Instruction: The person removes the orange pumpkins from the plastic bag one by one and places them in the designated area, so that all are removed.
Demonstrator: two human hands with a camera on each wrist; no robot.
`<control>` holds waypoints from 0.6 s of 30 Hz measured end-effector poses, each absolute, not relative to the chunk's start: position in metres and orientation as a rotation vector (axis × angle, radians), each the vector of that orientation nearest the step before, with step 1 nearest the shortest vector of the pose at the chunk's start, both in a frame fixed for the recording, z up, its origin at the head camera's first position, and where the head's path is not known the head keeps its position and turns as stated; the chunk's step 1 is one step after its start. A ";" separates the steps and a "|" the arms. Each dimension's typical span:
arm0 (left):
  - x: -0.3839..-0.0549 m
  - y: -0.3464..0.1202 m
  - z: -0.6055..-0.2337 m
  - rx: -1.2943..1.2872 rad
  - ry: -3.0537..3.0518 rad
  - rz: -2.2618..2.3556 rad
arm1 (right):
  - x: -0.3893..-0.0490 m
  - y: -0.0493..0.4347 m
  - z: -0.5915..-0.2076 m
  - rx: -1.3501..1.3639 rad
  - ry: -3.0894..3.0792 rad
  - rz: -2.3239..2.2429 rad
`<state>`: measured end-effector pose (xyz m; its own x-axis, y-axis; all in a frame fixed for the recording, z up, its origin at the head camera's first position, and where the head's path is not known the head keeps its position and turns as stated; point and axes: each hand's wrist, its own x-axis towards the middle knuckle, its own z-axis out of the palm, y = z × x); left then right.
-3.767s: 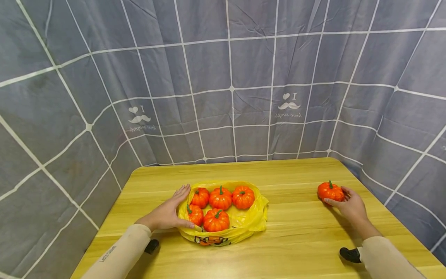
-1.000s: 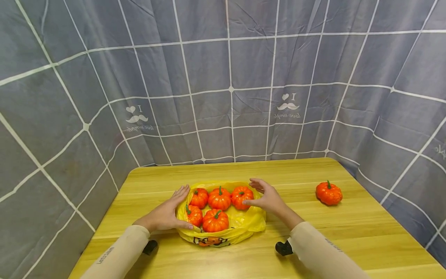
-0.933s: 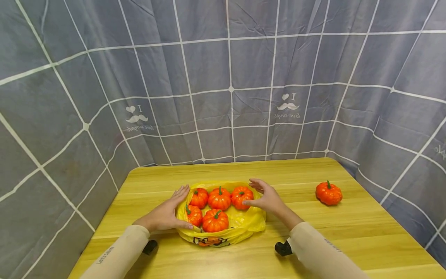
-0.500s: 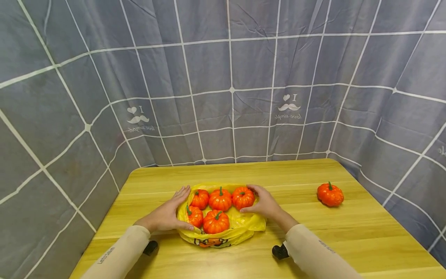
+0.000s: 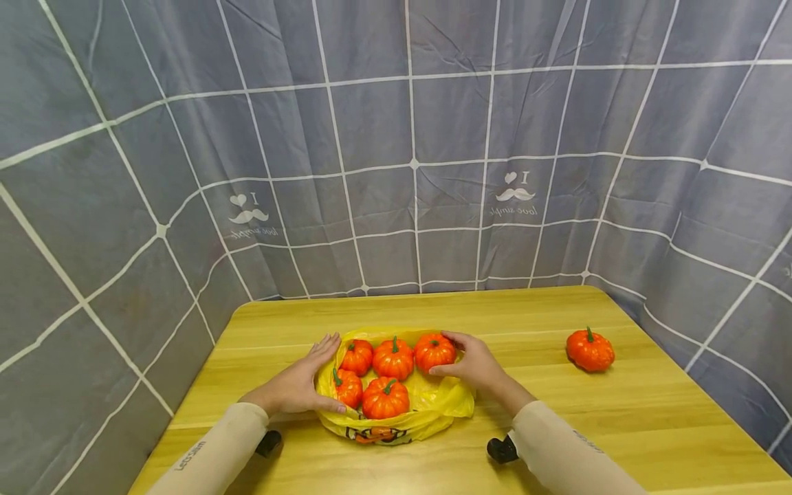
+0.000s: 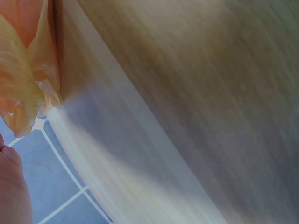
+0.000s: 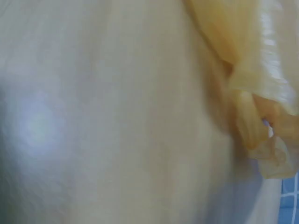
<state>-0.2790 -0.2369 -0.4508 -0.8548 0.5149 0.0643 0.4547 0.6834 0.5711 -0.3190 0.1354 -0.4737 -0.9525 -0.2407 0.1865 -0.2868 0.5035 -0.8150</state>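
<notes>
Several orange pumpkins with green stems sit inside a yellow plastic bag (image 5: 433, 416), its mouth spread wide on the table. My right hand (image 5: 479, 366) reaches over the bag's right side and grips the back right pumpkin (image 5: 433, 353), thumb in front and fingers behind. Along the left side of the bag lies my left hand (image 5: 301, 385), fingers extended and thumb over the front rim, beside the left pumpkin (image 5: 348, 388). In the left wrist view, the bag (image 6: 44, 56) and part of the hand (image 6: 13, 186) show at the left edge.
One more pumpkin (image 5: 590, 349) stands alone on the wooden table (image 5: 526, 316), toward its right side. A grey curtain (image 5: 371, 124) with white grid lines encloses the back and both sides. Black wrist-worn pieces (image 5: 501, 450) hang below the sleeves.
The right hand set the lone pumpkin down on the right and let go, then moved left to the bag. In the last second its fingers closed around the back right pumpkin. Left hand stayed put.
</notes>
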 end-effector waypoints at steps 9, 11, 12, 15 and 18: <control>-0.279 -0.236 -0.448 0.808 2.785 0.894 | -0.323 0.155 -0.451 0.499 -2.560 1.664; -0.278 -0.236 -0.447 0.806 2.785 0.900 | -0.324 0.162 -0.450 0.485 -2.544 1.652; -0.278 -0.236 -0.447 0.806 2.783 0.902 | -0.325 0.166 -0.449 0.470 -2.536 1.650; -0.277 -0.236 -0.446 0.804 2.783 0.892 | -0.325 0.180 -0.449 0.427 -2.514 1.628; -0.276 -0.237 -0.447 0.820 2.783 0.883 | -0.322 0.196 -0.450 0.385 -2.509 1.621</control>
<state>-0.2763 -0.2366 -0.4466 -0.8484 0.5262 0.0575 0.4630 0.6852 0.5623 -0.3219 0.1965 -0.4502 -0.9590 -0.1426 0.2450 -0.2820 0.3906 -0.8763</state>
